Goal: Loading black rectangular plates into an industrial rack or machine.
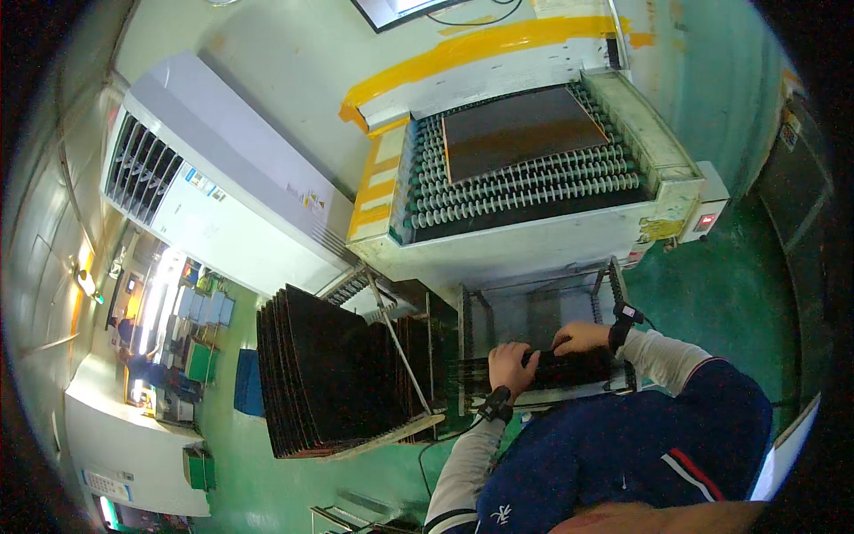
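In front of me a metal rack holds several thin dark panels, standing on edge and close together. My left hand is closed over their top edge at the left, fingers bent round it. Farther right, my right hand grips the same top edge with its fingers curled down. How many panels each hand has hold of is hidden. A single dark panel lies flat on the roller conveyor of the machine beyond the rack.
At left, a second rack bears many upright dark panels. Behind it stands a tall white air conditioner. A switch box sits on the machine's right side. Green floor spreads around; a dark cabinet is far right.
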`<action>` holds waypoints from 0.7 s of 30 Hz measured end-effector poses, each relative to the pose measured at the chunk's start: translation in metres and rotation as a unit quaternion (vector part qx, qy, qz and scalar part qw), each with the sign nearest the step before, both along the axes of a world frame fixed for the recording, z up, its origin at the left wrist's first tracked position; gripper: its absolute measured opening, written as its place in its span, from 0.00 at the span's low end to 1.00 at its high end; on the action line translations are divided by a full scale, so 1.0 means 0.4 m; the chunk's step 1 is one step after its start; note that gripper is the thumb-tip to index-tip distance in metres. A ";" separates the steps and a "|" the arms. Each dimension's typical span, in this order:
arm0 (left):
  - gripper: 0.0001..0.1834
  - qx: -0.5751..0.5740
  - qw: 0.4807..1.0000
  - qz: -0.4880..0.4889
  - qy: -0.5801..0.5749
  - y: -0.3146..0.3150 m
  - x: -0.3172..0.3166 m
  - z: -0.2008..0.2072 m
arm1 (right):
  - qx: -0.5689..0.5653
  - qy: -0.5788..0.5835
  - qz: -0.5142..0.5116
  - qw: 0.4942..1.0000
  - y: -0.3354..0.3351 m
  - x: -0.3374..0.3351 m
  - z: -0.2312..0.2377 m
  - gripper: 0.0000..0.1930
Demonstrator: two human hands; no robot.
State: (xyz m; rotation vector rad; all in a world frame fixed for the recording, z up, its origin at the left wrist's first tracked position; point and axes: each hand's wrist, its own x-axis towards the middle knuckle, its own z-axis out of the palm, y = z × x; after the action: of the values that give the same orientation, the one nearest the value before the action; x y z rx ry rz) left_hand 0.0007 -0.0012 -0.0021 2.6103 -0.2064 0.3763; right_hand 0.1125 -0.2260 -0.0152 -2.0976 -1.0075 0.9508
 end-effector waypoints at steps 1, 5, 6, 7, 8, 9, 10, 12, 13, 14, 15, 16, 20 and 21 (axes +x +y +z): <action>0.14 0.002 1.000 0.000 0.002 0.002 -0.001 0.002 | -0.004 -0.012 0.000 1.000 0.001 -0.003 0.007 0.24; 0.14 -0.019 1.000 -0.001 0.015 0.004 -0.005 0.011 | -0.008 -0.119 -0.036 0.992 0.004 -0.045 0.018 0.19; 0.14 -0.014 1.000 0.000 0.004 0.002 -0.007 0.011 | -0.009 -0.129 -0.050 0.990 0.005 -0.055 0.020 0.19; 0.14 -0.009 1.000 0.001 -0.007 0.001 -0.007 0.011 | -0.010 -0.138 -0.064 0.988 0.006 -0.064 0.023 0.19; 0.15 -0.004 1.000 0.002 -0.018 -0.001 -0.008 0.011 | -0.011 -0.147 -0.079 0.986 0.006 -0.071 0.023 0.18; 0.15 0.001 1.000 0.003 -0.024 -0.002 -0.010 0.012 | 0.007 -0.156 -0.087 0.984 0.005 -0.076 0.022 0.19; 0.15 0.006 1.000 0.004 -0.030 -0.002 -0.011 0.012 | 0.026 -0.164 -0.096 0.981 0.002 -0.081 0.021 0.19; 0.16 0.016 0.999 0.005 -0.031 -0.001 -0.013 0.016 | 0.041 -0.174 -0.097 0.979 0.000 -0.087 0.027 0.19; 0.16 0.021 0.999 0.005 -0.027 0.000 -0.015 0.019 | 0.038 -0.175 -0.090 0.980 0.001 -0.089 0.035 0.19; 0.16 0.027 0.999 0.006 -0.023 0.001 -0.016 0.022 | 0.035 -0.177 -0.082 0.980 0.001 -0.090 0.041 0.19; 0.16 0.025 1.000 0.004 -0.019 0.000 -0.017 0.022 | 0.028 -0.166 -0.080 0.982 -0.001 -0.086 0.034 0.19; 0.17 0.023 1.000 0.002 -0.015 0.000 -0.018 0.020 | 0.020 -0.155 -0.078 0.985 -0.002 -0.078 0.022 0.19; 0.19 0.016 0.999 0.014 -0.027 0.005 -0.034 0.004 | -0.044 -0.140 -0.080 0.986 0.016 -0.066 0.058 0.19; 0.20 0.016 0.999 0.015 -0.042 0.000 -0.039 0.014 | -0.040 -0.145 -0.083 0.985 0.014 -0.063 0.054 0.19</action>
State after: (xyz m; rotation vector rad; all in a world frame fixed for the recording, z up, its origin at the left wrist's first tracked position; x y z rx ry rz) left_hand -0.0149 -0.0012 0.0035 2.6348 -0.2034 0.4968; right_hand 0.0874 -0.2205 0.0063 -2.3936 -0.9266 0.6242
